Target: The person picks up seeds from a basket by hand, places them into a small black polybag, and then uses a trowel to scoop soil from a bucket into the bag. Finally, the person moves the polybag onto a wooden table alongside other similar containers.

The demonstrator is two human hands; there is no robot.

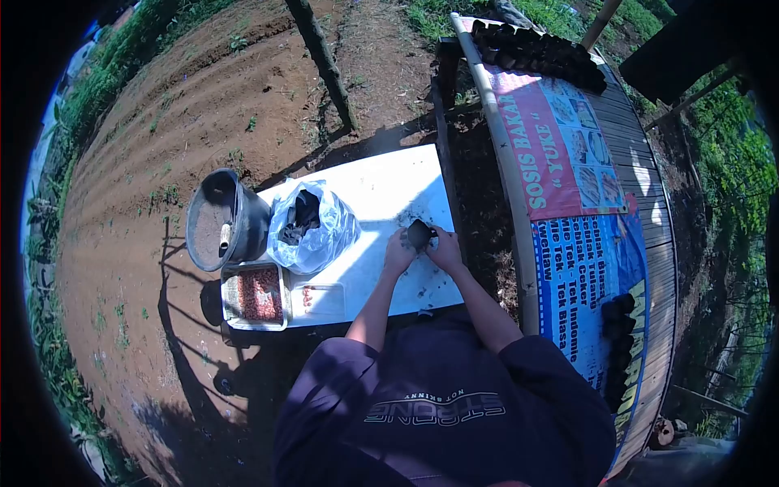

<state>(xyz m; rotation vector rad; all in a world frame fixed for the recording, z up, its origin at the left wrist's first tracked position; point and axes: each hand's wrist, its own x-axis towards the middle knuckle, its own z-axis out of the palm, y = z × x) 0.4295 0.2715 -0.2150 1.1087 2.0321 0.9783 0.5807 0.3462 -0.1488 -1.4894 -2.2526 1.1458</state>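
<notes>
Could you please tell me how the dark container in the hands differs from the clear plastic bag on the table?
The dark container is much smaller than the clear plastic bag. The container is nearly black, while the bag is see-through, with black material inside. The container is held between the left hand and the right hand; neither hand touches the bag, which rests on the white table.

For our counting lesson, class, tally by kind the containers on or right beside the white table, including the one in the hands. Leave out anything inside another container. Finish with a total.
Bucket: 1
Bag: 1
Basket: 1
Tray: 1
Black container, between left hand and right hand: 1
Total: 5
</notes>
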